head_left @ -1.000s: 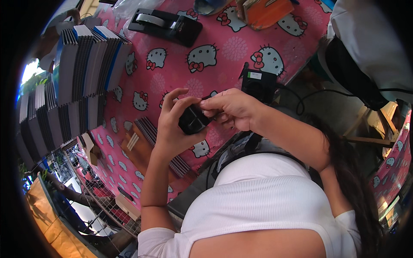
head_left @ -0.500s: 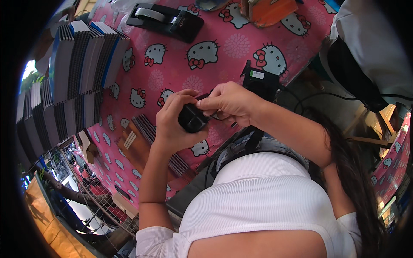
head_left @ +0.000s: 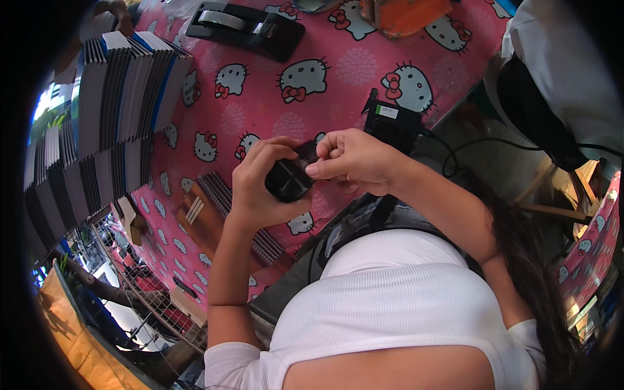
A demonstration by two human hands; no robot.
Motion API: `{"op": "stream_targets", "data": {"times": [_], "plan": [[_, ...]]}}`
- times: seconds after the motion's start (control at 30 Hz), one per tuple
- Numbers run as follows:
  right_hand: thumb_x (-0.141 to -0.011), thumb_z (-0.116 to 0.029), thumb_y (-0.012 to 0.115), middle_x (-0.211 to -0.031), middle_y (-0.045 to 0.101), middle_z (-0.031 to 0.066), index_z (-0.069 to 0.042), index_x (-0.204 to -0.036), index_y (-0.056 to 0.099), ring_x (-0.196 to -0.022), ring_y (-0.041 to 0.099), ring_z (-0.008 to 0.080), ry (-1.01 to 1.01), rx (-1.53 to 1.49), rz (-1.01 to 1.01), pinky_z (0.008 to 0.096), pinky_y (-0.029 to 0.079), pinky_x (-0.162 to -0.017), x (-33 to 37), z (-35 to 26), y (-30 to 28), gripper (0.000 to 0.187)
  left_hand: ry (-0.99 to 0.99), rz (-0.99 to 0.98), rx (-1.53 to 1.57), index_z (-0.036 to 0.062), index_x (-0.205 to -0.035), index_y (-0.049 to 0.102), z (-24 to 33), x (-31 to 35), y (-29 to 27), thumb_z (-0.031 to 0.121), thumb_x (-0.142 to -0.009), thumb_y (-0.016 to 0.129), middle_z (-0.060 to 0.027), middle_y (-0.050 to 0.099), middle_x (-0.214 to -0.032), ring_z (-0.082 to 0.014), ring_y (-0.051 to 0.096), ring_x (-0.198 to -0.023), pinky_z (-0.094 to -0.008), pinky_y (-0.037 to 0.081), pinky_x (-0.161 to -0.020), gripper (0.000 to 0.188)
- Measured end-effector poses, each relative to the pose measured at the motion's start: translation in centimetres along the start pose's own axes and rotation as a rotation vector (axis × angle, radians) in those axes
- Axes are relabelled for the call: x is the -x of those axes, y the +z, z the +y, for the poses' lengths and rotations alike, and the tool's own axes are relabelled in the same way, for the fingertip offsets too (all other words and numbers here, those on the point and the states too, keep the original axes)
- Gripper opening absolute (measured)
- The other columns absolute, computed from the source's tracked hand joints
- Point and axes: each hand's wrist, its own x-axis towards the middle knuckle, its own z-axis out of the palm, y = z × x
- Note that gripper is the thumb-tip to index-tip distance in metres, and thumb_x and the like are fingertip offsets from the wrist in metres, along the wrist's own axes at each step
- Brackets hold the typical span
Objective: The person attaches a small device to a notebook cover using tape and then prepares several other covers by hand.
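My left hand curls around a small glossy black object with rounded corners and paler lines across its face; its exact kind does not show. From its upper edge a thin dark piece stands up. My right hand meets it from the right, thumb and forefinger pinched at the edge of this dark piece. The other right fingers are bent in, and what lies beneath them is hidden. Both hands are above the pink patterned tablecloth, close to the table's near edge.
Tall stacks of spiral notebooks rise at the left. A black tape dispenser stands at the far side, with an orange block to its right. A black device with a cable lies right of my hands; bound notebooks lie left.
My right fingers have shifted slightly right and the thin dark piece on the black object now shows more, standing up. My left hand keeps its hold, nearly still.
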Motion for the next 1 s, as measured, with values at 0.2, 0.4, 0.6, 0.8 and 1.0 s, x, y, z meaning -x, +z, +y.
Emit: {"op": "stream_targets", "data": {"times": [0.2, 0.4, 0.6, 0.8, 1.0], "plan": [[-0.077, -0.013, 0.077, -0.064, 0.052, -0.0002, -0.010, -0.082, 0.044, -0.049, 0.047, 0.0045, 0.055, 0.089, 0.019, 0.0202, 0.028, -0.037, -0.6, 0.1, -0.3, 0.034, 0.013, 0.006, 0.014, 0.0029, -0.090, 0.058, -0.1, -0.1, 0.0, 0.011, -0.047, 0.077, -0.0132, 0.063, -0.101, -0.0263, 0.064, -0.088, -0.0335, 0.052, -0.075, 0.047], [-0.082, -0.025, 0.074, -0.060, 0.050, -0.0006, -0.011, -0.071, 0.044, -0.045, 0.040, 0.0054, 0.185, -0.018, -0.044, 0.0214, 0.027, -0.036, -0.4, 1.2, -0.3, 0.035, 0.073, -0.002, 0.030, 0.0027, -0.090, 0.058, -0.6, -0.1, 0.1, 0.011, -0.047, 0.076, -0.0135, 0.063, -0.102, -0.0259, 0.064, -0.088, -0.0335, 0.052, -0.075, 0.047], [-0.077, -0.041, 0.076, -0.063, 0.050, 0.0019, -0.011, -0.070, 0.042, -0.045, 0.039, 0.0078, 0.171, -0.091, 0.012, 0.0237, 0.028, -0.038, 0.2, 3.7, -0.2, 0.046, 0.016, -0.017, 0.068, 0.0029, -0.092, 0.058, -0.5, 0.3, 0.2, 0.010, -0.047, 0.076, -0.0132, 0.062, -0.104, -0.0250, 0.064, -0.090, -0.0329, 0.052, -0.076, 0.048], [-0.078, -0.042, 0.075, -0.059, 0.047, -0.0017, -0.011, -0.070, 0.039, -0.051, 0.040, 0.0045, -0.206, 0.129, 0.064, 0.0239, 0.032, -0.041, 0.1, 5.1, -0.1, 0.048, 0.002, -0.025, 0.089, 0.0029, -0.094, 0.057, -0.3, 0.4, 0.1, 0.010, -0.047, 0.077, -0.0129, 0.061, -0.106, -0.0238, 0.063, -0.090, -0.0325, 0.052, -0.076, 0.051], [-0.084, -0.037, 0.071, -0.057, 0.043, -0.0028, -0.007, -0.074, 0.042, -0.054, 0.037, 0.0041, -0.691, 0.473, 0.173, 0.0247, 0.033, -0.047, -1.1, 7.1, -0.8, 0.043, -0.017, -0.082, 0.114, 0.0033, -0.099, 0.054, -0.4, 0.3, -0.2, 0.014, -0.049, 0.080, -0.0132, 0.056, -0.107, -0.0258, 0.059, -0.095, -0.0345, 0.049, -0.079, 0.057]]}}
